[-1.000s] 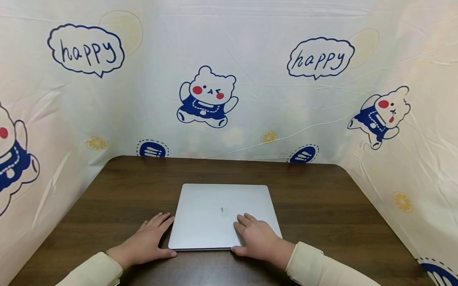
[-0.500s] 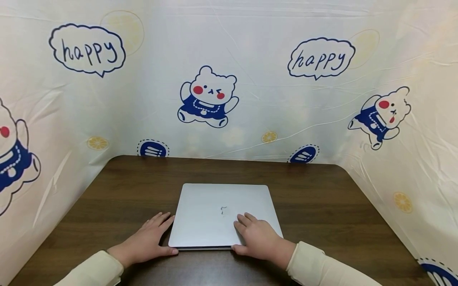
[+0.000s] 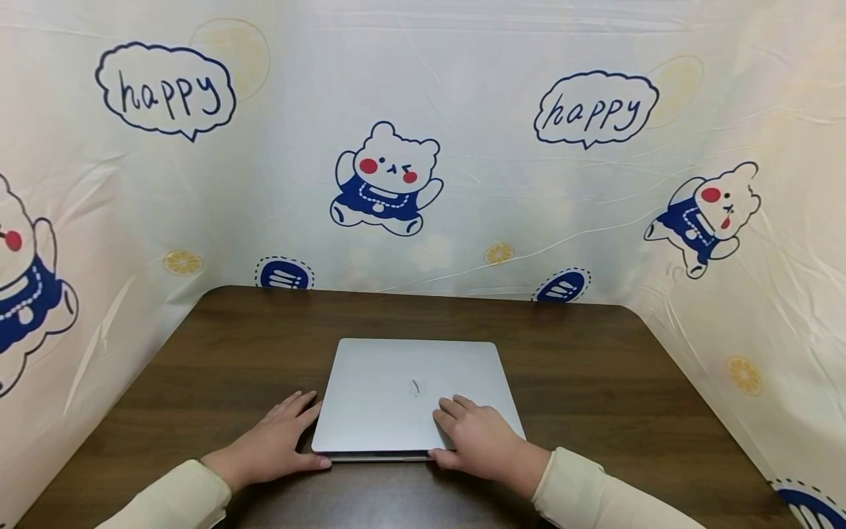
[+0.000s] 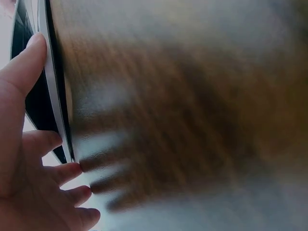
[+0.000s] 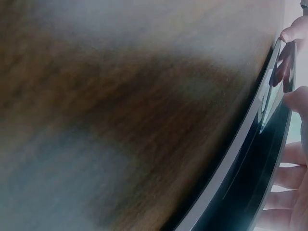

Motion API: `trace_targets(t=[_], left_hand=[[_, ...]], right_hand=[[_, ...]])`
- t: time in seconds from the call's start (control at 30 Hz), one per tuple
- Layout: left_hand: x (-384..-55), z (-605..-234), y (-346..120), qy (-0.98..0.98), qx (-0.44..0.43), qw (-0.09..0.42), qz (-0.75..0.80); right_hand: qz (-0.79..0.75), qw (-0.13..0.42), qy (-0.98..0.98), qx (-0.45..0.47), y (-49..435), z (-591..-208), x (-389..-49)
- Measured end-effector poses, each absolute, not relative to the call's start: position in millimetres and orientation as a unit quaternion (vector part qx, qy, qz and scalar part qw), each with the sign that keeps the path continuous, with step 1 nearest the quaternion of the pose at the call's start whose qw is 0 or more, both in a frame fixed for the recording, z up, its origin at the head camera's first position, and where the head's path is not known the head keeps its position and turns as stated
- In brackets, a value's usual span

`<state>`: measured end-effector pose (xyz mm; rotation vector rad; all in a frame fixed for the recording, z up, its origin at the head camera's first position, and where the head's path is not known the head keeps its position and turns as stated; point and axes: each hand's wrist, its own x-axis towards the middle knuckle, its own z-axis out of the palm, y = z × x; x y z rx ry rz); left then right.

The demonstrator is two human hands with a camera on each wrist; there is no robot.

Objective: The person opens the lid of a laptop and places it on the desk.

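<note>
A silver laptop (image 3: 377, 400) lies on the brown table, its front edge toward me. A narrow dark gap shows between lid and base along the front. At its left front corner, my left hand (image 3: 264, 448) rests with spread, fairly straight fingers; the thumb (image 4: 36, 53) lies on the base's edge and the index finger touches its side. My right hand (image 3: 485, 444) holds the lid at the front right, fingers on top and thumb (image 5: 294, 100) at the lid's front edge. The right wrist view shows the dark inside of the laptop (image 5: 250, 173) through the gap.
The wooden table (image 3: 581, 367) has rounded back corners. A pale cloth (image 3: 489, 191) printed with bears, lemon slices and "happy" bubbles hangs behind it and on both sides. Light sleeves (image 3: 588, 488) cover both forearms.
The front edge of the laptop lid has risen slightly from the base, widening the gap there. The mark on the lid looks different. Both hands stay nearly in place.
</note>
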<state>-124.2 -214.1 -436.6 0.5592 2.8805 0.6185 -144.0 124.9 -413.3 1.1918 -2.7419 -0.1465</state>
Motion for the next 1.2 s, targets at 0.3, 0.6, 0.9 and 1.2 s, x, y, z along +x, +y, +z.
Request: trace_targets(t=[0.3,0.6,0.9,1.2], left_hand=[[-126,-436,-213,0.959,0.177,0.076,0.207],[-127,-437,-213,0.959,0.178,0.073,0.211],[-125,-437,-213,0.956,0.180,0.063,0.221],[-126,-436,-212,0.957,0.181,0.052,0.220]], right_hand=[[-0.046,0.099,-0.907,0.407,127,-412,-144],[-0.038,0.123,-0.901,0.414,128,-409,-144],[-0.036,0.163,-0.890,0.424,130,-406,-143],[-0.028,0.167,-0.891,0.422,130,-398,-144]])
